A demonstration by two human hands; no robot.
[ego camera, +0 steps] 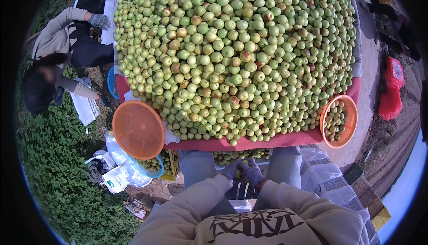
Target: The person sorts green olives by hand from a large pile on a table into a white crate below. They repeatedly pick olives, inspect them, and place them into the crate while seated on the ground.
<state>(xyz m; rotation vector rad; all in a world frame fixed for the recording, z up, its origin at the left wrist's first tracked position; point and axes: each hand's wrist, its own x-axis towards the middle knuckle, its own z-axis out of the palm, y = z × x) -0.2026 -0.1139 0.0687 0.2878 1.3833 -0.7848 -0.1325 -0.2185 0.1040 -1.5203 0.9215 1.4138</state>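
Note:
Both of my hands, in purple-grey knit gloves, are together low between my knees. My left hand (230, 171) and my right hand (253, 174) close around a few green jujubes (238, 173), partly hidden by the fingers. Under and just beyond the hands lies a container of jujubes (223, 157), mostly covered by the table edge and my legs. Above them spreads a large heap of green jujubes (230, 61), some with red-brown patches, on a table with a red cloth (214, 145).
An orange plastic basket (138, 129) stands at the table's left corner. Another orange basket (349, 121), partly filled with jujubes, tilts at the right corner. Below left is a blue-rimmed basket (159, 169). Stacked crates (362, 188) stand at right. A gloved co-worker (55, 44) sits at left.

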